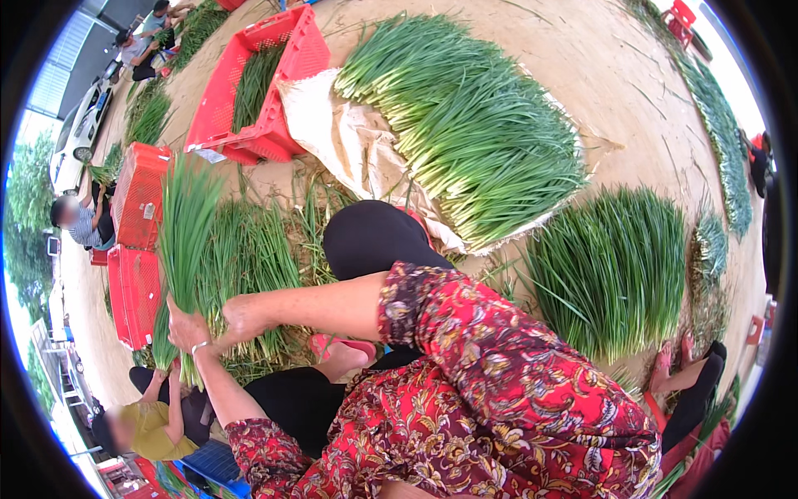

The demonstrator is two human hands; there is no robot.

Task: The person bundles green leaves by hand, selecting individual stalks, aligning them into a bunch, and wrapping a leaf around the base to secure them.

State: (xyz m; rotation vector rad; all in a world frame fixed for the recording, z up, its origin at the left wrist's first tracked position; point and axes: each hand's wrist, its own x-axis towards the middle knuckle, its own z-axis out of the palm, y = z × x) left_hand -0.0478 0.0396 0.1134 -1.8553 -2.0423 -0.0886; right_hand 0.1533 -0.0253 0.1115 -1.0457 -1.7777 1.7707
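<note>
My left hand, with a bracelet at the wrist, is wrapped round a tall bunch of garlic chives. Their green leaves point away from me, and the pale stem ends stick out below my fist. Close beside it, my right hand is closed, its fingers bent down toward the stems and my left wrist. What those fingers pinch, if anything, is hidden. Just past my hands, a loose layer of chives lies on the ground with trimmings around it.
A big sheaf of chives lies on a pale woven sheet. Another pile is at the right. Red crates stand ahead and left. A co-worker sits close on my left; another person's foot shows at right.
</note>
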